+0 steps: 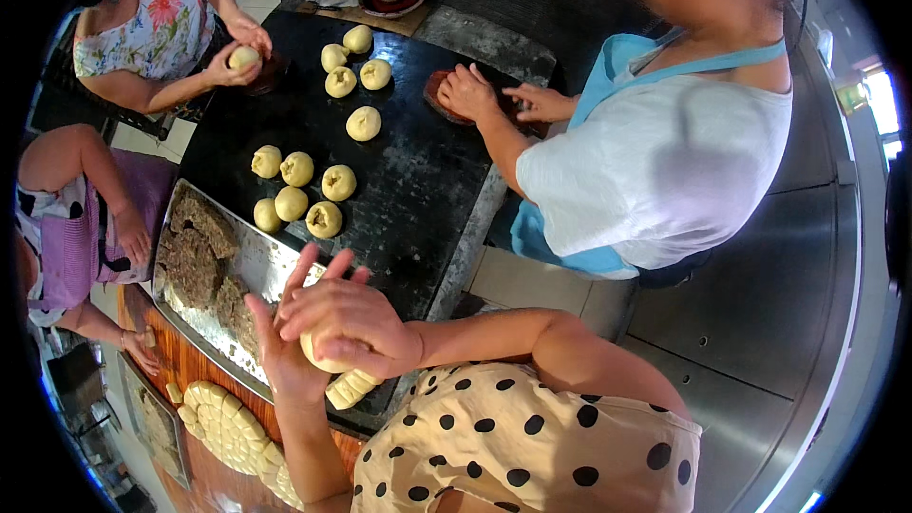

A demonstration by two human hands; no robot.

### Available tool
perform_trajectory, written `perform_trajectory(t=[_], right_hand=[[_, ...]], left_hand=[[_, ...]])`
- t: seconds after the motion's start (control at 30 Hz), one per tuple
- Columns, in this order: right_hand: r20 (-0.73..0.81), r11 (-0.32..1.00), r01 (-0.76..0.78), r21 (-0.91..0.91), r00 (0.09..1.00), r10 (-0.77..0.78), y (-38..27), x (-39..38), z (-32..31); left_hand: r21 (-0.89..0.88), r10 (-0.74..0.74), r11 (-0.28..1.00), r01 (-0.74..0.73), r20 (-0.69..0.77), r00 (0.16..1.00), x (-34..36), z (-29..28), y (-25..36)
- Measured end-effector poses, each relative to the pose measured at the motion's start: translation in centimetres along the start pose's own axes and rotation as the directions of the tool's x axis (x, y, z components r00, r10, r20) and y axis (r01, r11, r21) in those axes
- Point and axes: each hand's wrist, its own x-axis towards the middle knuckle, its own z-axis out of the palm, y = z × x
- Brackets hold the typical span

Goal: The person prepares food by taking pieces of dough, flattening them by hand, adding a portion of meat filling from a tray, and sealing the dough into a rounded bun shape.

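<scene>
A pale yellow dough ball [319, 353] is between my two hands, mostly covered by fingers. My left hand [291, 361] cups it from the left, fingertips pointing up. Over its top and right side bends my right hand [356, 321], fingers curved against the dough. Just below my right hand lies a short row of cut dough pieces [350, 389]. Beyond my hands, several round filled buns [324, 219] sit on the black tabletop [413, 199], some with a gathered opening on top.
A metal tray [271, 266] with brown crumbly filling [193, 256] stands to the left. Below it, a coil of cut dough [226, 426] lies on the wooden table [185, 356]. Co-workers surround the table: one holds a dough ball [243, 58], another presses a reddish-brown disc [437, 95].
</scene>
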Motion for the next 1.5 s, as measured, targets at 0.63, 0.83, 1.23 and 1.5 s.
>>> perform_trajectory(t=[0.63,0.83,1.23,1.5], right_hand=[[0.28,0.968,-0.188,-0.166,0.932,0.23,4.2,-1.2,0.9],[0.353,0.943,0.249,-0.22,0.922,-0.161,3.2,-0.4,-0.4],[-0.205,0.944,-0.322,0.079,0.921,0.331,3.6,2.2,1.9],[0.065,0.924,0.036,-0.382,0.998,-0.013,6.5,-0.1,2.1]], left_hand=[[0.381,0.259,0.919,-0.096,-0.402,0.878,-0.7,-4.7,-1.7],[0.025,-0.021,0.999,0.025,-0.157,0.987,1.4,-2.0,-0.6],[-0.187,0.187,0.947,-0.262,-0.343,0.921,2.2,-1.9,-0.7],[0.042,0.261,0.952,-0.304,-0.631,0.731,1.3,-4.4,-2.4]])
